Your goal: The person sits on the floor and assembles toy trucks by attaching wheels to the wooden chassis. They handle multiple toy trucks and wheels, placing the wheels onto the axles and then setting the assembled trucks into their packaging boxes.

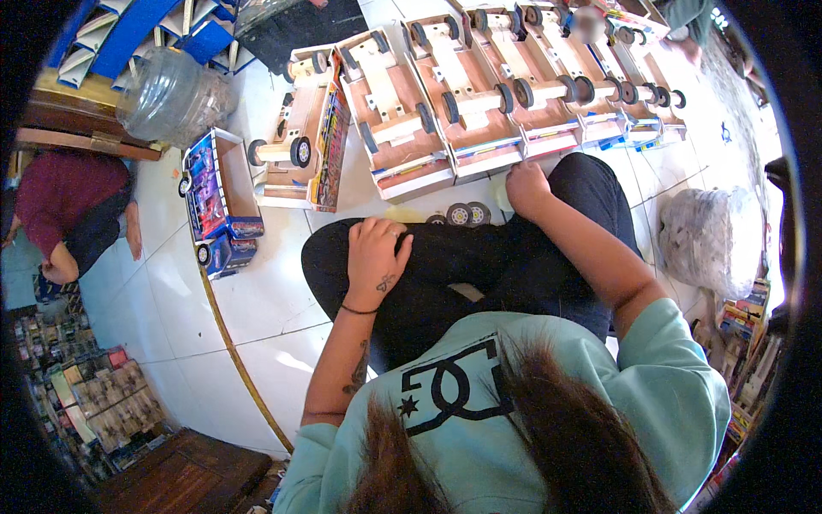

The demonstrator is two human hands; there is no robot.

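My left hand (374,255) lies on my bent left knee, its fingers resting over the black trousers and the thumb apart; it holds nothing. My right hand (527,187) is closed beside my right knee, at the near edge of a row of upturned toy trucks (462,81). Whatever may be inside its fingers is hidden. These wooden trucks show pale undersides with black wheels on axles. Between my knees and the row lie several loose toy wheels (460,214). Left of the row stands another upturned truck (295,150) with a colourful printed side.
A finished-looking blue toy truck (220,193) lies at the left, near a large clear plastic jar (171,98). Blue pieces (107,38) are stacked at the far left. Another person (73,201) crouches there. A plastic-wrapped bundle (711,240) sits at my right.
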